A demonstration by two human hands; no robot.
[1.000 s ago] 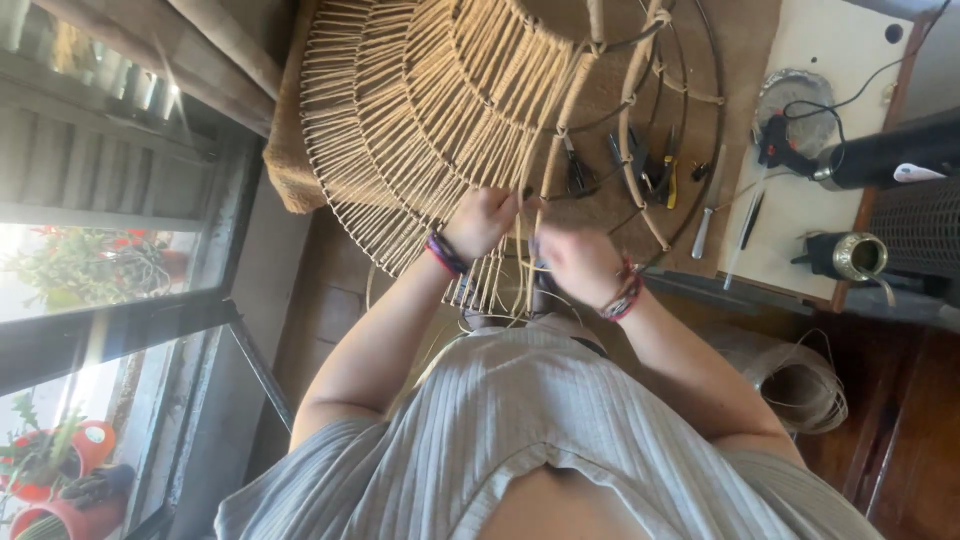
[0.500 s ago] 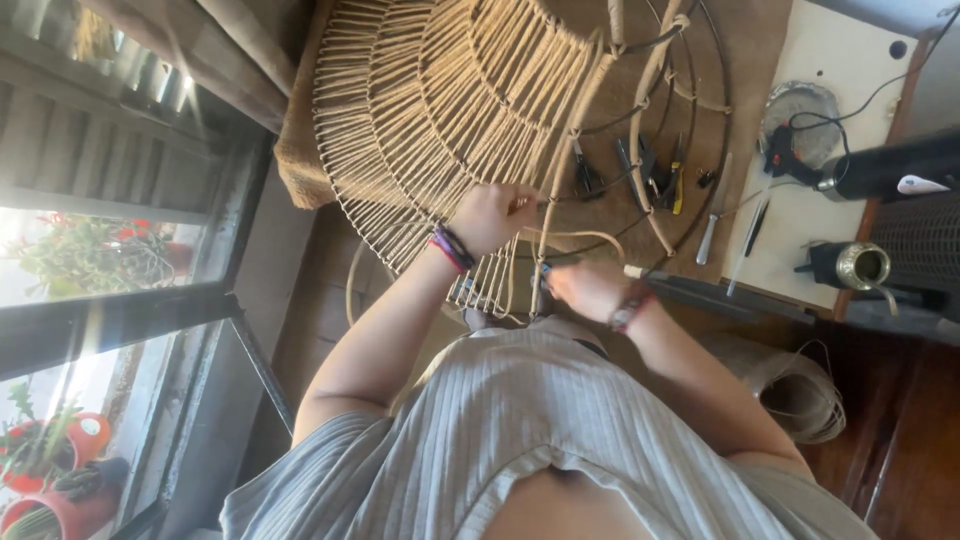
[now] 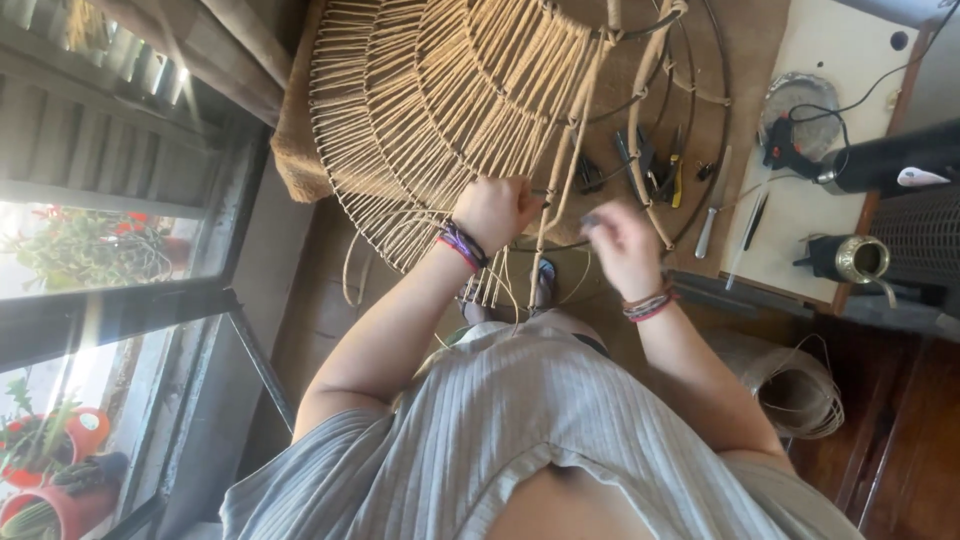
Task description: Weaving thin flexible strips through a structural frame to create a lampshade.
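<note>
- Head view, looking down past a grey ribbed shirt (image 3: 520, 430) to two bare forearms reaching to a woven frame (image 3: 450, 110) of pale cord strung over dark wire rings.
- The left hand (image 3: 497, 208) is curled into a loose fist against the near edge of the frame, its fingers folded round the cord strands there; a bundle of coloured bracelets (image 3: 460, 243) sits at the wrist.
- The right hand (image 3: 620, 240) is just right of it, apart from the left hand, fingers drawn together in a narrow pinch near a cord-wrapped spoke (image 3: 565, 180); it is blurred, so I cannot tell whether it holds a strand. Red and dark bands (image 3: 648, 305) circle its wrist.
- The frame fills the far middle of the scene and lies over a brown mat (image 3: 300, 150).
- Small hand tools (image 3: 650, 160) with dark and yellow grips lie inside the open rings, far right of the hands.
- A pale board (image 3: 810, 200) stands right of the frame; on it lie a round metal dish (image 3: 800, 100), a black cable and a slim dark pen-like tool (image 3: 752, 220).
- A black cylinder with a white oval label (image 3: 890, 165) lies at the right edge, and a metal cup (image 3: 862, 258) sits nearer than it.
- A coil of pale cord (image 3: 790, 385) rests on the dark wooden floor, near right.
- Left, a window shows red plant pots (image 3: 50, 470) and green leaves.
</note>
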